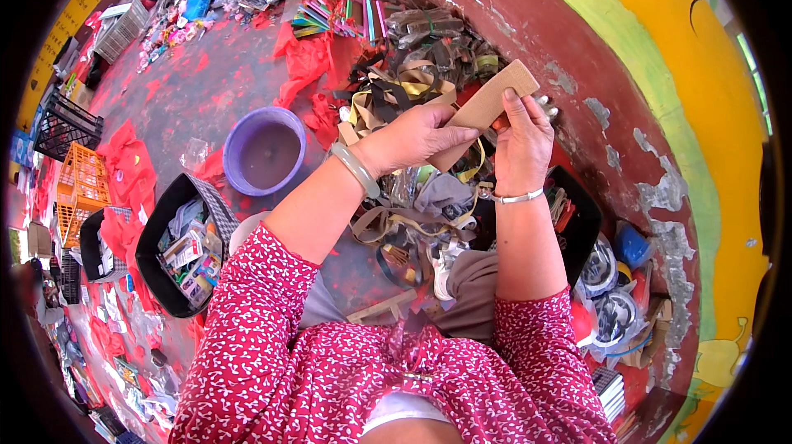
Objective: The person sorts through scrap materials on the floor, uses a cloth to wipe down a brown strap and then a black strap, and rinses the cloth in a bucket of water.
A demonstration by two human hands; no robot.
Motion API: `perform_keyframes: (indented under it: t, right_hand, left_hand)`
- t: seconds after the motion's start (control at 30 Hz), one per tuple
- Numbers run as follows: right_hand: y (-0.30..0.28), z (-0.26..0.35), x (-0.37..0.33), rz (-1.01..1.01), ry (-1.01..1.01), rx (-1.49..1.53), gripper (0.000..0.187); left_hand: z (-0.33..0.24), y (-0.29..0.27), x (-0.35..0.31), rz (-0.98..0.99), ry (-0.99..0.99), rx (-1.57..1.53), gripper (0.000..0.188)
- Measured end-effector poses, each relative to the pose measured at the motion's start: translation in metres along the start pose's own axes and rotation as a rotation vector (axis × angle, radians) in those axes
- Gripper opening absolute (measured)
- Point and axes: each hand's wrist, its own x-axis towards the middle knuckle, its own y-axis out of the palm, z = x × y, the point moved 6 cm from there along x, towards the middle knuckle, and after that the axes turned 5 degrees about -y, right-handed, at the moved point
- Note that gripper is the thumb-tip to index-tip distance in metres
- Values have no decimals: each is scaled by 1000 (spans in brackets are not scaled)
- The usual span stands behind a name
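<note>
A flat tan strip that looks like cardboard (488,106) is held up in front of me, slanting toward the upper right. My left hand (417,139) grips its lower end, thumb lying across the face. Near the upper end, my right hand (525,135) pinches the strip's edge between thumb and fingers. Some fingers of both hands are hidden behind it. Below and beyond the hands lies a heap of tan, black and yellow straps (404,93), mixed with a grey cloth (445,195) and clear plastic.
A purple basin (233,155) of murky liquid stands at left. Nearer is a dark bin (150,267) of small packages; another black bin (584,217) sits by my right forearm. An orange crate (78,188) is far left. A peeling wall (577,73) curves along the right.
</note>
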Motion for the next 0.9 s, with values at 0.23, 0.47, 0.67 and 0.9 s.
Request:
perform_keyframes:
  t: [0.23, 0.47, 0.67, 0.9]
  right_hand:
    - [18, -14, -3, 388, 242, 110, 48]
    - [35, -83, -55, 967, 595, -447, 36]
    - [18, -139, -67, 1140, 603, -615, 17]
    - [-1, -82, 7, 258, 358, -628, 22]
  left_hand:
    - [-45, -8, -16, -52, 47, -475, 20]
    - [-92, -57, -40, -204, 279, -908, 27]
    - [-127, -78, -69, -178, 471, -997, 24]
    - [-110, -83, -66, -250, 402, -789, 27]
